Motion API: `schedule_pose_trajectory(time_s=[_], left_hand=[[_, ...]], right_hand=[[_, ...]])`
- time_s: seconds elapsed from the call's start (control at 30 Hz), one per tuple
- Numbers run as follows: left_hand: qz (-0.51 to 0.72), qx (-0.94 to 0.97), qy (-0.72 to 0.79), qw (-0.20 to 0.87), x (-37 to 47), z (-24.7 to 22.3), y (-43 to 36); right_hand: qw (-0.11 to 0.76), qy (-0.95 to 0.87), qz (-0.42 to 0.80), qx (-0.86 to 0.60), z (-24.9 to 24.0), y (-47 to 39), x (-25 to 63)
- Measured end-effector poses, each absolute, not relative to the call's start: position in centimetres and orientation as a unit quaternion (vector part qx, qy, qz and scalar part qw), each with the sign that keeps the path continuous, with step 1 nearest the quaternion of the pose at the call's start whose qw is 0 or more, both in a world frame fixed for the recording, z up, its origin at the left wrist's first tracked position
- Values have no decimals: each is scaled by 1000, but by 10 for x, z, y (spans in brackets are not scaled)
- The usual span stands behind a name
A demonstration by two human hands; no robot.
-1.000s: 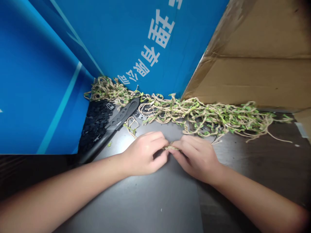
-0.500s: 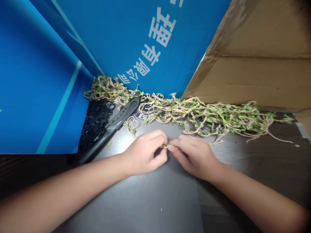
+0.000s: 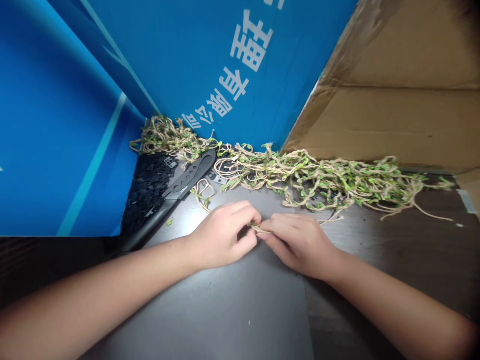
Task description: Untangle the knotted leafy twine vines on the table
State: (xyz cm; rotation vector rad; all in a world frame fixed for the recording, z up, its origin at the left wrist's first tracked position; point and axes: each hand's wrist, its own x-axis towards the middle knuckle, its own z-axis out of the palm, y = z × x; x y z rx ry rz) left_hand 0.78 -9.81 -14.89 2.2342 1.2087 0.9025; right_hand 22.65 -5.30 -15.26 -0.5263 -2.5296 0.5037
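A short stretch of tan twine (image 3: 255, 228) runs between my two hands over the grey board. My left hand (image 3: 227, 235) is closed on one end, with thumb and fingers curled round it. From the other side my right hand (image 3: 300, 240) pinches the same twine between thumb and forefinger. Most of the twine is hidden in my fingers. Beyond my hands lies a long tangled heap of twine with green leaves (image 3: 337, 180). A loose leafy loop of twine (image 3: 203, 192) rests just behind my left hand.
A black-handled tool (image 3: 176, 195) lies slantwise at the left, beside many small dark scraps (image 3: 144, 195). Another leafy twine bundle (image 3: 168, 137) sits in the back corner. Blue panels with white characters (image 3: 258, 75) and a cardboard sheet (image 3: 397, 120) stand behind. Under my hands is the grey board (image 3: 225, 310).
My right hand has shifted slightly left, closer to my left hand, so less twine shows between them. My left hand has barely moved.
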Motion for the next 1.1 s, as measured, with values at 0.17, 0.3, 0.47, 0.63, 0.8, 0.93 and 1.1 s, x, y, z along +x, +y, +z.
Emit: schedule_pose_trajectory(time_s=[0.17,0.3,0.47,0.63,0.8,0.93,1.1], left_hand=[[332,812,434,205,7,-149,-97],[341,810,434,200,7,-148,-97],[338,807,439,206,7,-148,-97],[327,814,434,206,6,-149,-97],[323,820,421,214,6,-148,-97],[351,816,402,223,6,-147,-96],[373,805,405,220,7,-145,-97]], right_hand=[[269,-915,220,-203,-151,-52,225],[284,-903,243,-211,-149,-51,225],[280,-902,253,-210,-151,-50,226],[273,-903,255,-212,-153,-50,227],[287,-900,239,-227,-154,-50,227],[306,-890,245,-232,-156,-48,227],[317,-887,248,-226,-155,-46,226]])
